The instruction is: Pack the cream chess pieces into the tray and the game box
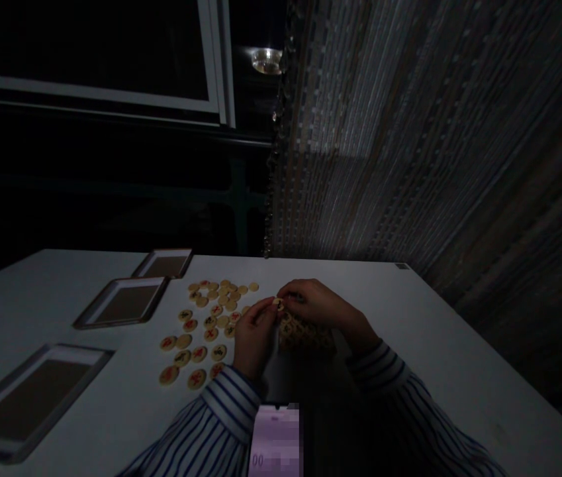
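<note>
My left hand (255,334) and my right hand (318,303) meet over the white table (410,344), both pinching one round tan game piece (277,303) between their fingertips. Under the right hand lies a patterned pouch (305,334), partly hidden. Several round tan pieces (206,324) with red or dark marks lie spread on the table just left of my hands. Both my arms wear striped sleeves.
Three shallow rectangular trays stand in a row along the left: near (27,397), middle (122,301), far (164,264). A curtain (434,146) hangs behind the table's far right. A dark window is at the back left. A blurred purple patch sits at the bottom edge.
</note>
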Motion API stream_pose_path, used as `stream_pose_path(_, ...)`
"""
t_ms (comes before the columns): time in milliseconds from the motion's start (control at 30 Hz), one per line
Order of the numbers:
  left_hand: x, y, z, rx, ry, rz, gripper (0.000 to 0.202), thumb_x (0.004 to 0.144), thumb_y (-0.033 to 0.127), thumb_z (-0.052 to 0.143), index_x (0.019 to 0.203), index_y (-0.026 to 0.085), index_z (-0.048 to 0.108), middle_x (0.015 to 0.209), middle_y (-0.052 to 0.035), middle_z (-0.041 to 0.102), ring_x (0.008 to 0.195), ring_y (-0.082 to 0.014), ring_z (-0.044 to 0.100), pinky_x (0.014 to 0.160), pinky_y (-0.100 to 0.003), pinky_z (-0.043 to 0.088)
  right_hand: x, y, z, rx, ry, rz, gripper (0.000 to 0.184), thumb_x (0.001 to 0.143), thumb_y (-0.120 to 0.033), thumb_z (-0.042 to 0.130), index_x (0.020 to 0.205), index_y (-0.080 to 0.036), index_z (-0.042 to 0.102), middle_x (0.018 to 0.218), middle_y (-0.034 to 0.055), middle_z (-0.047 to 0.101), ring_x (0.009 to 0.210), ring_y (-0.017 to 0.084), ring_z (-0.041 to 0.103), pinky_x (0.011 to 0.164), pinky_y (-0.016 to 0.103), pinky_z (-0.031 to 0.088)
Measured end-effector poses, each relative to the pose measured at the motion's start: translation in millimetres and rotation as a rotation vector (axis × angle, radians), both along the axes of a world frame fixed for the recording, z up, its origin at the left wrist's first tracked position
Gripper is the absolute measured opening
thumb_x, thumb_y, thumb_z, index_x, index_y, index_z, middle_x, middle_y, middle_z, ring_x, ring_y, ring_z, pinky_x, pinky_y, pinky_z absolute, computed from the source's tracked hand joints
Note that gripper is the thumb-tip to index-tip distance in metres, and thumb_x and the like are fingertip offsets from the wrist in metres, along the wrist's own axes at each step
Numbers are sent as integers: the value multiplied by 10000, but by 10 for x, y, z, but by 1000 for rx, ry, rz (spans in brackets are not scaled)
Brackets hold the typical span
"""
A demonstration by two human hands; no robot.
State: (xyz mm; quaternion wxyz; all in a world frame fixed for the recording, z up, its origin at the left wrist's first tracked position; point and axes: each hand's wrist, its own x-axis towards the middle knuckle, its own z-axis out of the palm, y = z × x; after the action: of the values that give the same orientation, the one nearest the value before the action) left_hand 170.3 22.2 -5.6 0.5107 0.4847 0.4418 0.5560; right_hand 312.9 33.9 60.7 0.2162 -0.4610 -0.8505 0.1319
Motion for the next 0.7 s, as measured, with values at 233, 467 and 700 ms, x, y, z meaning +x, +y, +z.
stream_pose_path(233, -4, 15, -56, -8, -89, 22, 276, 688, 329, 607, 876, 128, 612, 794, -58, 676, 725, -147, 632, 706, -267, 490, -24, -11, -19, 34, -85, 37, 265, 769, -226, 528, 1016, -167, 603, 954, 63, 631, 882, 168, 549, 782, 282, 388)
stream_pose_path(467, 8, 40, -81, -49, -166, 15, 302, 664, 341, 635, 866, 119, 608, 753, -44, 661, 682, -120, 608, 653, -232, 476, -64, -39, -12, 73, -147, 34, 279, 781, -237, 527, 1044, -159, 581, 999, 75, 609, 941, 180, 519, 820, 296, 367)
stream_pose_path(700, 9, 17, -19, -64, -194, 15, 295, 667, 330, 627, 871, 116, 626, 726, -31, 664, 647, -106, 598, 642, -222, 468, -61, -45, 2, 104, -159, 30, 275, 803, -263, 500, 1039, -151, 586, 991, 83, 601, 955, 177, 505, 816, 293, 366)
